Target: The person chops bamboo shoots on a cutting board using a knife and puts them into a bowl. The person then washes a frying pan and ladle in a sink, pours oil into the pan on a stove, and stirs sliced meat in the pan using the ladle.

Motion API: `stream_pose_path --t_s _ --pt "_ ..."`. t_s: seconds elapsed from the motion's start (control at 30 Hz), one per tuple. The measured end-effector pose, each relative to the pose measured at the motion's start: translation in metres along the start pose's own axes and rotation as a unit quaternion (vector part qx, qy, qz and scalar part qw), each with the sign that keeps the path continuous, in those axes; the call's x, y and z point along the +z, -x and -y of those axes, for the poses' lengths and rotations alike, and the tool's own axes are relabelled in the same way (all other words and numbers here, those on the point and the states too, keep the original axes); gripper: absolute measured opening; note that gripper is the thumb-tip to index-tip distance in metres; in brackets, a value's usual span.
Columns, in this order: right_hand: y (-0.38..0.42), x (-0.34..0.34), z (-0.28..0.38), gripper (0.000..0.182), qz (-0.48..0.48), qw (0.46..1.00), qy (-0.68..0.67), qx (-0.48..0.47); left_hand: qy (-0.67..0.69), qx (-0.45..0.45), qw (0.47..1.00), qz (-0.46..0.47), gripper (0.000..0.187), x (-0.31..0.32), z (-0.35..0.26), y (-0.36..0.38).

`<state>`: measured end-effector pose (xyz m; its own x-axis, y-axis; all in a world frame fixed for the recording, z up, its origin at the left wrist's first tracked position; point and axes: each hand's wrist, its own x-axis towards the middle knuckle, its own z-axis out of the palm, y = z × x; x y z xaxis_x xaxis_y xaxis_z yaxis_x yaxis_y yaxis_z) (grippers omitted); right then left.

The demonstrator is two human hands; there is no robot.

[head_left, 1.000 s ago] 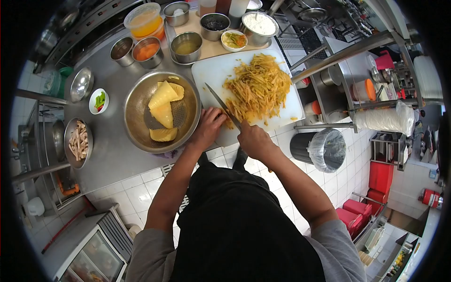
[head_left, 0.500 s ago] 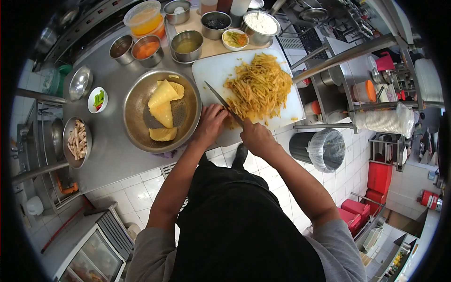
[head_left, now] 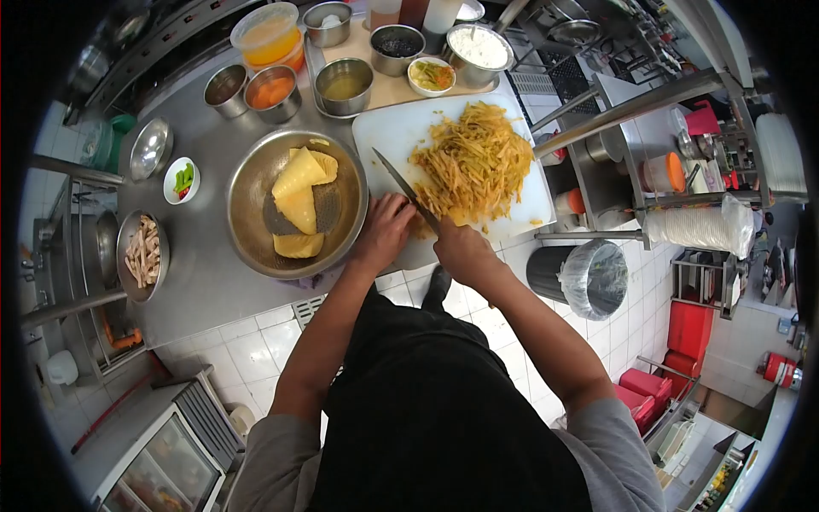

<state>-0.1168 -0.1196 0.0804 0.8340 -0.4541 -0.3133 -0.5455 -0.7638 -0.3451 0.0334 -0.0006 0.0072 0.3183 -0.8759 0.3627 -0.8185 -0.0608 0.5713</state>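
My right hand (head_left: 463, 249) is closed round the handle of a kitchen knife (head_left: 394, 177), whose long blade points away to the upper left over the white cutting board (head_left: 380, 128). Close to the blade's left side, my left hand (head_left: 386, 230) rests at the board's near edge with its fingers curled; whatever lies under them is hidden. A big heap of yellow-brown shreds, apparently bamboo shoot (head_left: 478, 158), covers the board right of the knife. In the large steel bowl (head_left: 247, 243) left of my left hand lie several yellow, wedge-shaped bamboo shoot pieces (head_left: 296, 203).
Along the back stand steel containers (head_left: 344, 85), an orange-filled plastic tub (head_left: 269, 38) and a container of white powder (head_left: 479, 51). On the left are a small white bowl (head_left: 180, 181) and a bowl of pale strips (head_left: 143, 256). A lined bin (head_left: 589, 277) stands on the floor.
The whole view has shifted slightly, the table things appearing a little lower and to the right. Both hands keep nearly the same place at the knife and board edge.
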Motion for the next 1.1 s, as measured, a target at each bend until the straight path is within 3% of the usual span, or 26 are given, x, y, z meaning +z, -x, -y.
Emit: stream_pose_path --t_s 0.37,0.57,0.77,0.87,1.1 --pt "-0.001 0.019 -0.009 0.029 0.004 0.999 -0.051 0.013 -0.020 -0.006 1.000 -0.017 0.028 0.006 -0.002 -0.001" --pt "-0.006 -0.001 -0.008 0.030 0.010 0.999 -0.023 -0.024 0.080 -0.029 0.995 -0.057 0.028 0.004 -0.002 0.005" --pt "0.015 -0.001 0.005 0.030 0.031 0.999 -0.022 0.022 0.028 -0.013 1.000 -0.004 0.024 -0.006 -0.009 0.014" --pt "0.005 0.046 -0.004 0.030 -0.020 0.998 -0.065 0.016 0.014 -0.002 1.000 -0.010 0.023 0.001 -0.006 0.016" --pt "0.010 0.021 0.005 0.034 0.019 0.999 -0.023 0.021 -0.014 0.012 1.000 0.005 0.025 -0.002 -0.008 0.014"
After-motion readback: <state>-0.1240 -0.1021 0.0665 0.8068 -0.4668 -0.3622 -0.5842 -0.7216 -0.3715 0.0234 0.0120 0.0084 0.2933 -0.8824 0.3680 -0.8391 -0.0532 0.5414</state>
